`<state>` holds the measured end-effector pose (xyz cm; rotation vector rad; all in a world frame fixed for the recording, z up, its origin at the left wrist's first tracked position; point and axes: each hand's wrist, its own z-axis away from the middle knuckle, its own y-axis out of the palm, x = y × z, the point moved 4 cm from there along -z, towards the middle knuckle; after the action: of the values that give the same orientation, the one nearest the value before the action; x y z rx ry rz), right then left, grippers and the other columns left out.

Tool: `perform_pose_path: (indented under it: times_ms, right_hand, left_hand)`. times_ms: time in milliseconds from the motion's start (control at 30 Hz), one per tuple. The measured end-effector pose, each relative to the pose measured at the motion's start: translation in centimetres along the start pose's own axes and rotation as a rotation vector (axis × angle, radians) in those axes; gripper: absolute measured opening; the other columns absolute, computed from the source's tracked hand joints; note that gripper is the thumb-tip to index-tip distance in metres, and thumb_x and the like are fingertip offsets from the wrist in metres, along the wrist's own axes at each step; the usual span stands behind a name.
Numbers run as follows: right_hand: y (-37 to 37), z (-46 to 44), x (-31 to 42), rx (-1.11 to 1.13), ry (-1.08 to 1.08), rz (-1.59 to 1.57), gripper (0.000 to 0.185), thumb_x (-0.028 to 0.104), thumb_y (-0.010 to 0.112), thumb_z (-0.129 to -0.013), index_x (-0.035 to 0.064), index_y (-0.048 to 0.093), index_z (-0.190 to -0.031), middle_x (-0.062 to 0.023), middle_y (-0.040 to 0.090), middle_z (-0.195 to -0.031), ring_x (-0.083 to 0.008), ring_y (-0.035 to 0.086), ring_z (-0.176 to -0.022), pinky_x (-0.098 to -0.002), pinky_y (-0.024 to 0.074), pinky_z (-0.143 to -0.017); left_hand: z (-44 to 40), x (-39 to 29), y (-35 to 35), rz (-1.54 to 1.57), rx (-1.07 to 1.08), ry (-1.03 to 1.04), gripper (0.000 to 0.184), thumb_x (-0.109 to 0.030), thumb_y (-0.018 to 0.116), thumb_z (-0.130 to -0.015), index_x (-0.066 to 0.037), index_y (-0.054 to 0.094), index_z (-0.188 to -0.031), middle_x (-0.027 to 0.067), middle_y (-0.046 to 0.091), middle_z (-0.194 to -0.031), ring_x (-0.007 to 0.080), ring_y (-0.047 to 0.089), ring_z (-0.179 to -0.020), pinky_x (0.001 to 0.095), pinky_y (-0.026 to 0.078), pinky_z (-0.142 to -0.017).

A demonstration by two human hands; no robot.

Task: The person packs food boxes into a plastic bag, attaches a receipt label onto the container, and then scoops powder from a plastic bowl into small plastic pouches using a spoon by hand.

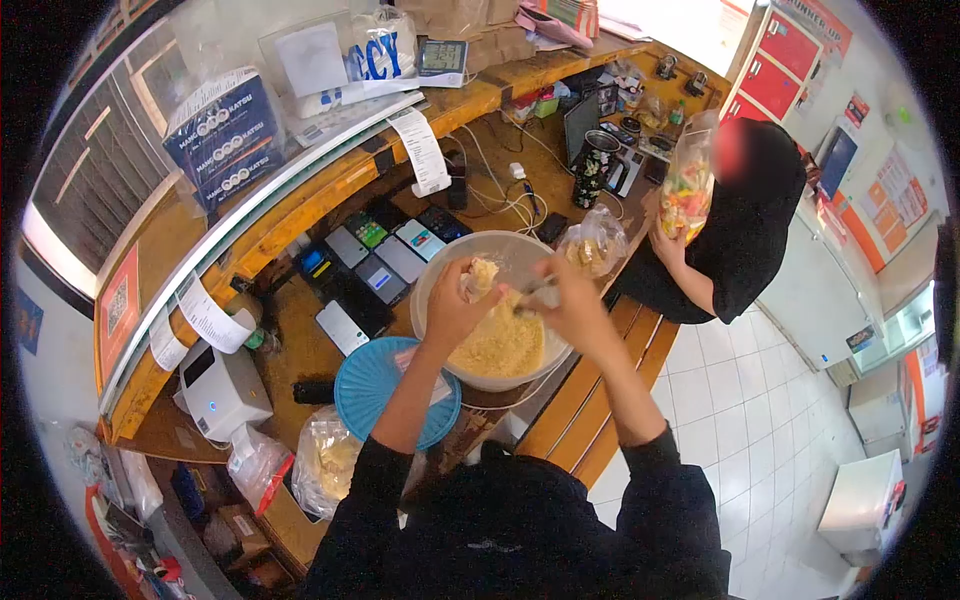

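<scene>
Over a clear tub (516,250) of yellow crumbs (498,348) — left hand (450,302) clutching a pale lump (484,274), right hand (580,308) gripping an apparent spoon (544,294), blurred.

a scuffed brown wooden desk (288,308) spreads beneath and beyond the grip, edged on the far left by a raised orange-yellow wooden ledge (345,185). farther left of the grip is a dark slatted window (82,190). right of the grip, an orange-brown slatted wooden bench (558,428) borders a glossy white tiled floor (735,410). farther right, orange-and-white paper posters (893,198) hang on a pale wall (922,145); glossy red metal lockers (785,48) stand beyond, near bright white light.
</scene>
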<state>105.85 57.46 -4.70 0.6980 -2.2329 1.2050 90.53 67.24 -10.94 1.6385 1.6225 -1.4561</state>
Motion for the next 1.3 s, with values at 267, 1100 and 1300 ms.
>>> perform_pose_path:
  times_ms: [267,1100,1300]
  right_hand:
    - [5.2,1.6,-1.2,-0.226,0.095,-0.202,0.019,0.012,0.064,-0.078,0.0018,0.059,-0.093,-0.0185,0.060,-0.080,-0.0334,0.060,-0.071,-0.0379,0.0471,-0.063]
    - [5.5,3.4,-0.9,-0.081,0.117,-0.152,0.063,0.003,0.067,-0.069,0.0057,0.041,-0.126,-0.0195,0.048,-0.116,-0.0302,0.057,-0.090,-0.0367,0.0407,-0.083]
    - [5.3,3.6,-3.2,-0.094,0.271,-0.275,0.068,0.005,0.068,-0.071,0.0082,0.036,-0.131,-0.0187,0.051,-0.121,-0.0316,0.056,-0.099,-0.0390,0.0439,-0.084]
  left_hand:
    - [1.0,-1.5,-0.3,0.178,0.002,0.009,0.049,-0.020,0.073,-0.074,-0.003,0.054,-0.115,0.0101,0.057,-0.105,0.0184,0.054,-0.098,0.0279,0.044,-0.080]
    - [1.7,0.2,-0.1,-0.240,0.114,-0.108,0.023,-0.017,0.067,-0.075,-0.010,0.065,-0.097,0.0090,0.067,-0.088,0.0272,0.063,-0.085,0.0337,0.048,-0.072]
    - [2.1,0.9,-0.1,-0.113,0.082,-0.073,0.024,-0.014,0.068,-0.075,-0.006,0.063,-0.098,0.0089,0.067,-0.087,0.0225,0.064,-0.083,0.0307,0.049,-0.072]
